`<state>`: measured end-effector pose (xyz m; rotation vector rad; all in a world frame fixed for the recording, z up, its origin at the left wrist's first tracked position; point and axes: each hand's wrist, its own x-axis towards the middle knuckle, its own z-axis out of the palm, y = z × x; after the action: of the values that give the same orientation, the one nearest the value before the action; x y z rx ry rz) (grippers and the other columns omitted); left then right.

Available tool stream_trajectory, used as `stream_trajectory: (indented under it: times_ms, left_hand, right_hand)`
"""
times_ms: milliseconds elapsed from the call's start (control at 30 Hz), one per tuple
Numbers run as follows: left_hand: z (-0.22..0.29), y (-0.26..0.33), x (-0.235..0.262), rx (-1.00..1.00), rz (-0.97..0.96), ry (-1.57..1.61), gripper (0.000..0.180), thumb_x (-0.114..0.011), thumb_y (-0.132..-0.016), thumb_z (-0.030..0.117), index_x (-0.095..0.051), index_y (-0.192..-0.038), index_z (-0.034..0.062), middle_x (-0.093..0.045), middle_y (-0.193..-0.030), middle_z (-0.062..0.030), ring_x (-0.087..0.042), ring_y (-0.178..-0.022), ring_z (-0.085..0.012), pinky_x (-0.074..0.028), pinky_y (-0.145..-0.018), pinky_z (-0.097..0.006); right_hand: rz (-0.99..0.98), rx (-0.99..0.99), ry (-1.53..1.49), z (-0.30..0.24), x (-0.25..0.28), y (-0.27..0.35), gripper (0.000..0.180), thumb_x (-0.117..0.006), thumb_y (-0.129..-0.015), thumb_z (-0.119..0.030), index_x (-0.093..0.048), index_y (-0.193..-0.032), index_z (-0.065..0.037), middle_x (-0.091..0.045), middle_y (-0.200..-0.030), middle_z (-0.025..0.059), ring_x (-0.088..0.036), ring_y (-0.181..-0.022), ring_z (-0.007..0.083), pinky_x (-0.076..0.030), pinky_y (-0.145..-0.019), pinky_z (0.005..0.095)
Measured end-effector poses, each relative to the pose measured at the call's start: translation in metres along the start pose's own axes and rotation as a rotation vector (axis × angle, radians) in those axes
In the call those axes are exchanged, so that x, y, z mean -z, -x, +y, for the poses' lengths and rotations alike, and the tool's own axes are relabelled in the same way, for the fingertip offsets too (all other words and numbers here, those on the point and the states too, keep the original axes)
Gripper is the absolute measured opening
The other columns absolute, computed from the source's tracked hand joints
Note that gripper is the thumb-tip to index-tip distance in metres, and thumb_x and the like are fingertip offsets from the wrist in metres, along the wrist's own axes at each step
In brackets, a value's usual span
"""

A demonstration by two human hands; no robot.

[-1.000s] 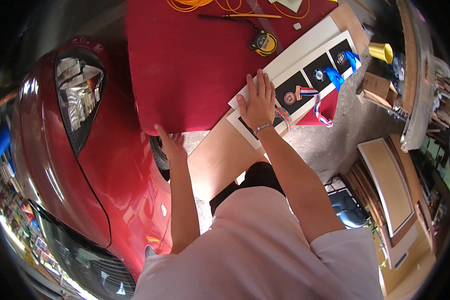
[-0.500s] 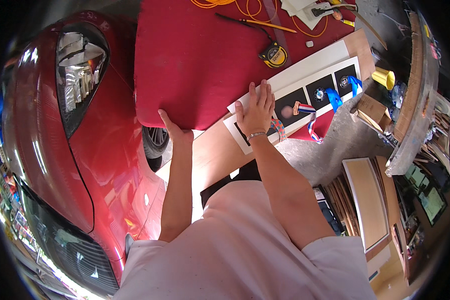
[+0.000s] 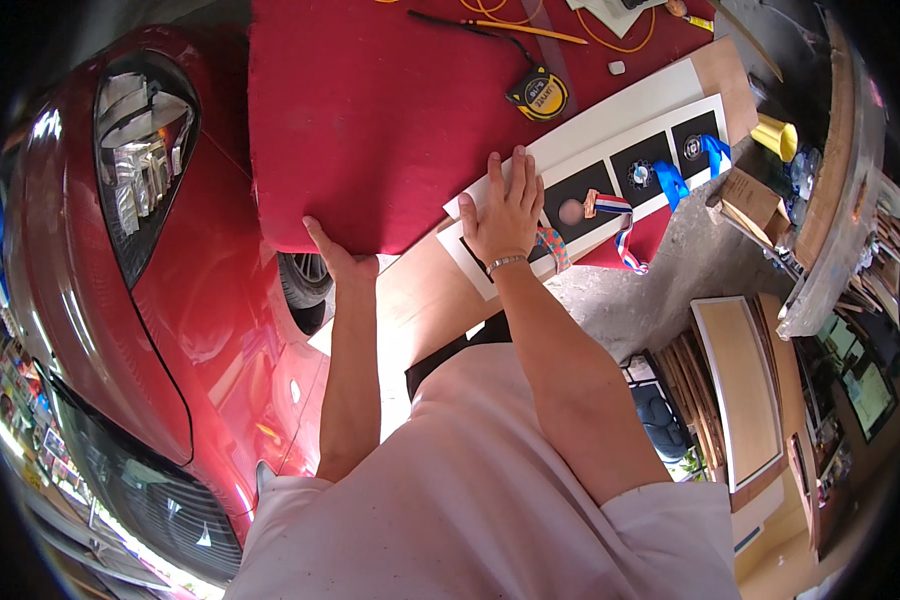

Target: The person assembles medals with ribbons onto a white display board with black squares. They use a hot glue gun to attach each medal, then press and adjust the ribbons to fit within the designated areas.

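Note:
My left hand (image 3: 345, 260) grips the near edge of a red cloth-covered tabletop (image 3: 360, 120); its thumb lies on top and the other fingers are hidden. My right hand (image 3: 505, 215), with a bracelet at the wrist, rests flat, fingers stretched, across a plain white strip (image 3: 615, 118) and a white mat board (image 3: 454, 243) with several black windows. Medals lie along these windows: a round copper-coloured medal (image 3: 571, 211), a striped red-white-blue ribbon (image 3: 613, 204), and blue ribbons (image 3: 673, 188). Beside my right wrist hangs an orange-and-teal patterned ribbon (image 3: 554, 248).
A yellow-black tape measure (image 3: 542, 94), a pencil (image 3: 540, 32) and a small white block (image 3: 616, 68) lie on the red cloth. Beneath the mat board is a wooden board (image 3: 420, 283). A red car (image 3: 220, 330) stands close on the left. Frames (image 3: 738, 390) lean at right.
The whole view has shifted slightly, so the tabletop and its contents appear a little higher and further left. Both hands keep their places on the tabletop edge and the boards.

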<state>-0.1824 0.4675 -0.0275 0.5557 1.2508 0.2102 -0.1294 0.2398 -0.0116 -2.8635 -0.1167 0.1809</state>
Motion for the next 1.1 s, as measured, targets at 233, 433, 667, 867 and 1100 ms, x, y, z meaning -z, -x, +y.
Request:
stream_trajectory:
  times_ms: [233,433,667,867,1100]
  left_hand:
    - [0.0028,0.0069,-0.005,0.01,-0.013,-0.014,0.089,-0.062,-0.091,0.075,-0.043,-0.158,0.0193,-0.047,-0.16,-0.003,-0.045,-0.145,-0.0276,-0.035,-0.123,-0.051]
    - [0.0034,0.0057,-0.0049,0.014,-0.004,-0.006,0.089,-0.063,-0.09,0.076,-0.045,-0.156,0.0193,-0.048,-0.159,-0.0026,-0.046,-0.144,-0.0275,-0.035,-0.123,-0.051]
    - [0.0043,0.0052,-0.0032,0.041,0.03,0.01,0.089,-0.067,-0.088,0.075,-0.047,-0.155,0.0192,-0.05,-0.158,-0.0026,-0.047,-0.143,-0.0272,-0.036,-0.123,-0.05]
    - [0.0044,0.0074,-0.0045,0.032,0.005,-0.005,0.09,-0.064,-0.089,0.075,-0.044,-0.157,0.0194,-0.049,-0.159,-0.0028,-0.046,-0.144,-0.0276,-0.036,-0.122,-0.05]
    - [0.0022,0.0039,-0.0021,0.018,0.031,-0.009,0.086,-0.064,-0.091,0.073,-0.046,-0.156,0.0201,-0.049,-0.159,-0.0022,-0.049,-0.141,-0.0263,-0.039,-0.121,-0.048]
  right_hand:
    - [0.01,0.008,0.012,0.0,-0.0012,0.0001,0.074,-0.051,-0.099,-0.056,-0.042,-0.156,-0.01,-0.028,-0.167,0.0235,-0.027,-0.155,0.0411,-0.023,-0.125,0.0578]
    - [-0.002,0.001,0.023,-0.0006,-0.0009,0.0001,0.073,-0.051,-0.099,-0.056,-0.042,-0.156,-0.011,-0.028,-0.167,0.0231,-0.027,-0.155,0.0409,-0.024,-0.125,0.0575]
    - [0.008,-0.002,0.005,0.0,-0.0007,0.0,0.073,-0.051,-0.099,-0.056,-0.043,-0.156,-0.011,-0.029,-0.167,0.0223,-0.028,-0.155,0.0404,-0.024,-0.125,0.0574]
    - [0.009,-0.003,0.01,0.0001,-0.0016,0.0004,0.073,-0.05,-0.1,-0.057,-0.043,-0.156,-0.011,-0.029,-0.167,0.0223,-0.028,-0.155,0.0403,-0.025,-0.124,0.058]
    - [0.026,0.001,0.004,0.0001,-0.0042,0.0003,0.072,-0.048,-0.101,-0.057,-0.043,-0.155,-0.011,-0.029,-0.167,0.0223,-0.028,-0.155,0.0411,-0.024,-0.124,0.0585]
